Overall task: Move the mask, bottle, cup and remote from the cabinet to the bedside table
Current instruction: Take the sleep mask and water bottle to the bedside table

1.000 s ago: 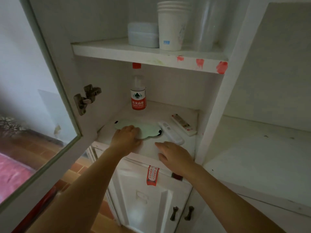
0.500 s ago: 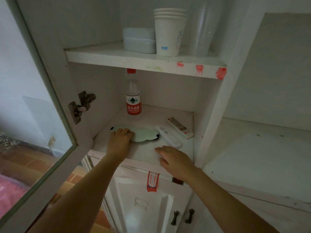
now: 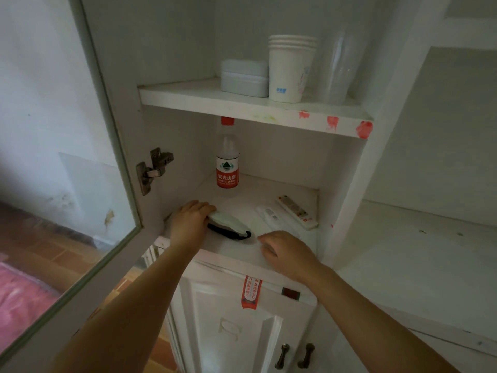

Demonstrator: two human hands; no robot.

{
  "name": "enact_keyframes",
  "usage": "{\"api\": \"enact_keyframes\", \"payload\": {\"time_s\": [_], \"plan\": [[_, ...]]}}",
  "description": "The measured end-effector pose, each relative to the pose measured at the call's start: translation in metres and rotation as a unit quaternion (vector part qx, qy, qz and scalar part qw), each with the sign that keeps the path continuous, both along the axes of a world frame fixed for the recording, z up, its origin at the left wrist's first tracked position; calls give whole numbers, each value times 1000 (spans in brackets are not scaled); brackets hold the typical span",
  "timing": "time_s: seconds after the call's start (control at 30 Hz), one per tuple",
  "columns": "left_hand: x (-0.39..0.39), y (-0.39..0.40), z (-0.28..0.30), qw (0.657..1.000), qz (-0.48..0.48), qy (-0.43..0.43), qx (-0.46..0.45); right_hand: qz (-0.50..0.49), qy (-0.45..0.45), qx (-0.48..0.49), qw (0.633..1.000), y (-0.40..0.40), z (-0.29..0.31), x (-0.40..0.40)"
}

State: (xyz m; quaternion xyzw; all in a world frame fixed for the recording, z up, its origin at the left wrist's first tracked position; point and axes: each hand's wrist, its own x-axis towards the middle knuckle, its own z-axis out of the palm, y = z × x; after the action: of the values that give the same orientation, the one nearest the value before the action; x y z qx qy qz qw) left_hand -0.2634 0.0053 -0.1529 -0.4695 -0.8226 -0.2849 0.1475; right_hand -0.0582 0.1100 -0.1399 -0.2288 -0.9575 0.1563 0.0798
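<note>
Pinching the soft pale-green fabric sleep mask [image 3: 228,222] by its edge, the left hand [image 3: 189,222] lifts something light and floppy — the right hand [image 3: 286,249] rests loosely curled and empty on the white cabinet shelf [image 3: 236,251].

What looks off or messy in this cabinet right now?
Red paint-like smears mark the front edge of the upper shelf, beside a faint greenish stain. A red label strip hangs over the top of the lower door. The mask is bunched up under the left hand. Nothing is spilled; the bottle stands upright.
</note>
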Motion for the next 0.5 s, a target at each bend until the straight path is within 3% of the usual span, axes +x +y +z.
{"api": "enact_keyframes", "payload": {"time_s": [0.2, 0.33, 0.5], "plan": [[0, -11, -4, 1000, 25, 5, 16, -26, 94, -11, 995, 7, 20, -22], [-9, -10, -13, 999, -4, 40, -25, -44, 114, -67, 990, 20, 22, -53], [-18, -6, -30, 991, 27, -34, -127, -91, 134, -158, 974, 35, 18, -91]]}}
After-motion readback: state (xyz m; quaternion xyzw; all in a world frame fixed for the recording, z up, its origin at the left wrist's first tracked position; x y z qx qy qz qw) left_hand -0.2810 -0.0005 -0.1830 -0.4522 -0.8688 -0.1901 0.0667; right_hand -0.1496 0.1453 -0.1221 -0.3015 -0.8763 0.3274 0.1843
